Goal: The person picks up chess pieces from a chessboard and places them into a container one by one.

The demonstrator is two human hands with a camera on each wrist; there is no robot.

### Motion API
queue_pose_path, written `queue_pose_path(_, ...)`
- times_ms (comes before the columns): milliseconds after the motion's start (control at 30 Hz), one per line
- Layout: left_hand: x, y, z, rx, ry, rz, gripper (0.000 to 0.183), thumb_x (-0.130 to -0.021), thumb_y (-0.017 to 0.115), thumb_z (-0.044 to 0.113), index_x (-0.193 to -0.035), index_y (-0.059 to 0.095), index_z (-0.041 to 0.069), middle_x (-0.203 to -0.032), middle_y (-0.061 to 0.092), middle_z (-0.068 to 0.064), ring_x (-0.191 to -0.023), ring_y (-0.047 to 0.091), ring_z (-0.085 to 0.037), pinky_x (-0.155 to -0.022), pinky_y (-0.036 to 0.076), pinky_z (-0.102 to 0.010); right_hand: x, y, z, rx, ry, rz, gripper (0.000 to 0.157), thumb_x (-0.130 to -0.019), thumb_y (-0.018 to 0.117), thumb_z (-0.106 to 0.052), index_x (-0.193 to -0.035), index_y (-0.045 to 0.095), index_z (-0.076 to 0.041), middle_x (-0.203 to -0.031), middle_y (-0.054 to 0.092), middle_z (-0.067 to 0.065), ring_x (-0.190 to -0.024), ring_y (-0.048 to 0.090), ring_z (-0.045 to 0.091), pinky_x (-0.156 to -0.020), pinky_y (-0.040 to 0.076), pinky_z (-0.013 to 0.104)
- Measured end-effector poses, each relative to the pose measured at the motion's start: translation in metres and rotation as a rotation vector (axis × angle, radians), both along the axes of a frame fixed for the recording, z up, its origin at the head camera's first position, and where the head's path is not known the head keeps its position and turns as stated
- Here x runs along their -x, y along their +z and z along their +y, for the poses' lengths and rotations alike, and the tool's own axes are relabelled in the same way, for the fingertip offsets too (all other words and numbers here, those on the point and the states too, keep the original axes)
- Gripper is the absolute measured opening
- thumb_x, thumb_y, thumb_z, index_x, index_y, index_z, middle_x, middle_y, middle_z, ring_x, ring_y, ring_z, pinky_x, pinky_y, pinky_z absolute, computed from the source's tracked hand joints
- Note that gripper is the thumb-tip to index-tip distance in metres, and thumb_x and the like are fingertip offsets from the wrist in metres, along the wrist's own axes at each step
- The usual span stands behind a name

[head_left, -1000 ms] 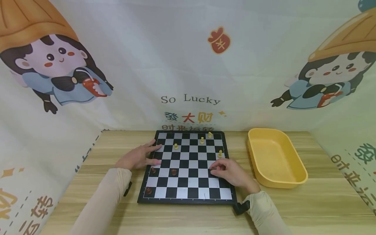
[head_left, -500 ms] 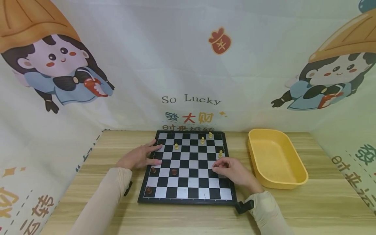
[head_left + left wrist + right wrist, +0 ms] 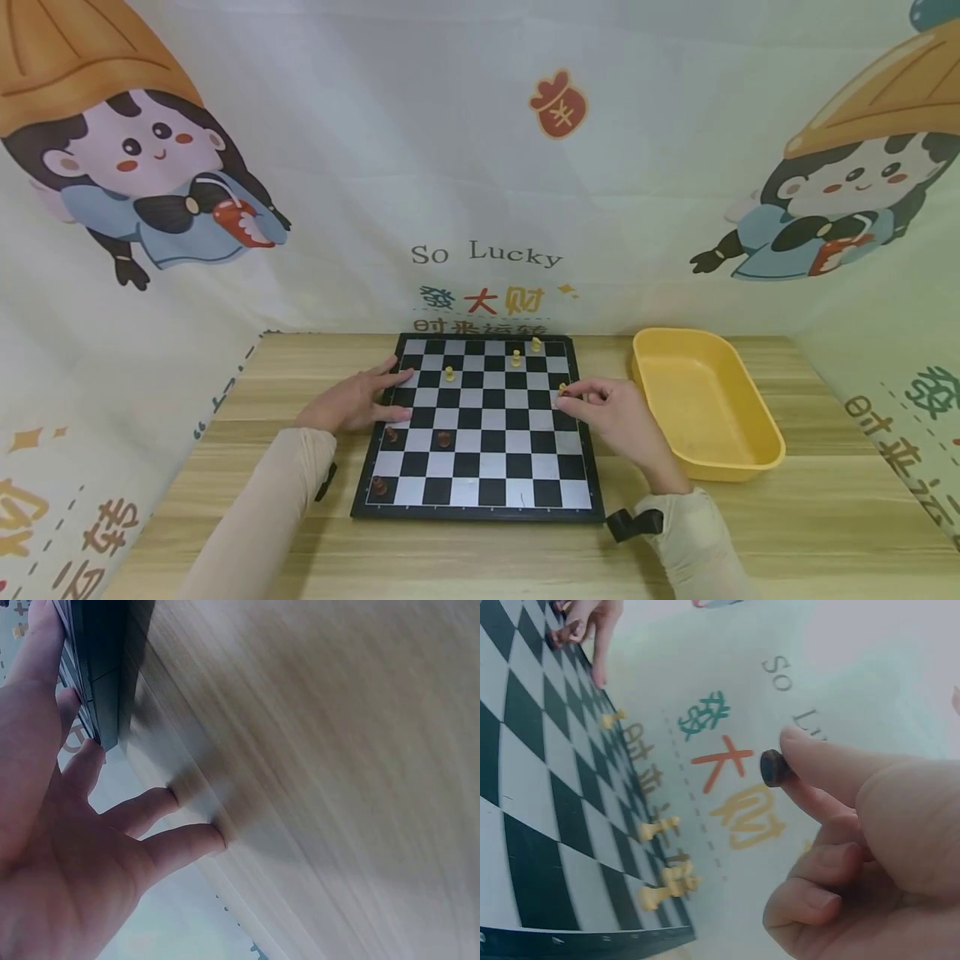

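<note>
My right hand [image 3: 618,421] pinches a dark brown chess piece [image 3: 774,768] between thumb and forefinger. In the right wrist view the piece's round base shows, raised off the board, while the fingers hide its top. In the head view those fingertips overlap the board's right side, right beside a yellow chess piece [image 3: 562,388]. At the left edge of the black-and-white chessboard [image 3: 480,513] lies my left hand [image 3: 351,402], fingers spread and thumb over the squares. Two of its fingertips reach down to the wooden table [image 3: 322,750] in the left wrist view.
Farther back on the board stand more yellow pieces, one of them a left-hand yellow piece [image 3: 449,374]. Brown pieces occupy the near left, including a corner piece [image 3: 378,486]. A yellow plastic tub [image 3: 705,400] sits right of the board. A printed curtain [image 3: 480,167] hangs behind.
The right hand has lifted the brown chess piece and moved away from me and to the right, from the near right squares toward the yellow piece. The left hand stays put.
</note>
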State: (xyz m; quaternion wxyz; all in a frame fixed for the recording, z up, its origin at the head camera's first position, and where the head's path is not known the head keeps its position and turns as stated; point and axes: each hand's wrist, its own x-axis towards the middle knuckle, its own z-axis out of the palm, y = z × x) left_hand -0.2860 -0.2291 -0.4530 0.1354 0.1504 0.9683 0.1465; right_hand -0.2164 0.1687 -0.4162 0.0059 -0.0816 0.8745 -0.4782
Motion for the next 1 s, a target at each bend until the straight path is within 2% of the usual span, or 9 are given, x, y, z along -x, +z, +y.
queue_pose_path(233,0.000,0.000,-0.001,0.000,0.000,-0.001,0.086,-0.089,0.064,0.065,-0.161,0.032,0.029,-0.174,0.011,-0.008,-0.155,0.023,-0.046,-0.122,0.031,-0.062,-0.007,0.016,0.008,-0.004,-0.116,0.074,0.028,-0.087,0.082,-0.033,-0.098,0.077,-0.007,-0.058,0.035,-0.008,-0.056,0.037,0.010,-0.051,0.029,0.022)
queue_pose_path(433,0.001,-0.001,-0.001,-0.002,0.001,-0.006,0.086,-0.089,0.064,0.066,-0.161,0.032,0.030,-0.174,0.011,-0.008,-0.155,0.023,-0.046,-0.122,0.031,-0.062,-0.008,0.024,0.018,0.025,-0.192,0.047,0.034,-0.086,0.083,-0.038,-0.101,0.078,-0.009,-0.060,0.035,-0.008,-0.060,0.039,0.012,-0.052,0.030,0.022)
queue_pose_path(567,0.001,-0.001,-0.001,-0.006,0.004,-0.007,0.087,-0.088,0.064,0.066,-0.161,0.032,0.030,-0.174,0.011,-0.008,-0.155,0.023,-0.046,-0.122,0.031,-0.062,-0.009,0.028,0.029,0.032,-0.218,0.041,0.039,-0.087,0.081,-0.039,-0.107,0.077,-0.007,-0.060,0.036,-0.008,-0.059,0.039,0.011,-0.051,0.030,0.022)
queue_pose_path(767,0.001,0.000,-0.001,-0.008,0.009,-0.017,0.087,-0.088,0.064,0.066,-0.161,0.032,0.031,-0.174,0.010,-0.007,-0.155,0.023,-0.046,-0.122,0.030,-0.062,-0.009,0.035,0.047,-0.022,-0.259,0.055,0.043,-0.091,0.077,-0.040,-0.111,0.076,-0.003,-0.061,0.041,-0.007,-0.058,0.042,0.011,-0.049,0.030,0.022)
queue_pose_path(1000,0.000,0.001,0.000,-0.012,0.013,-0.026,0.085,-0.089,0.064,0.065,-0.160,0.032,0.032,-0.174,0.009,-0.007,-0.155,0.023,-0.048,-0.122,0.031,-0.062,-0.009,0.034,0.071,-0.051,-0.287,0.059,0.048,-0.093,0.073,-0.045,-0.117,0.074,-0.003,-0.066,0.042,-0.007,-0.061,0.041,0.011,-0.050,0.031,0.024)
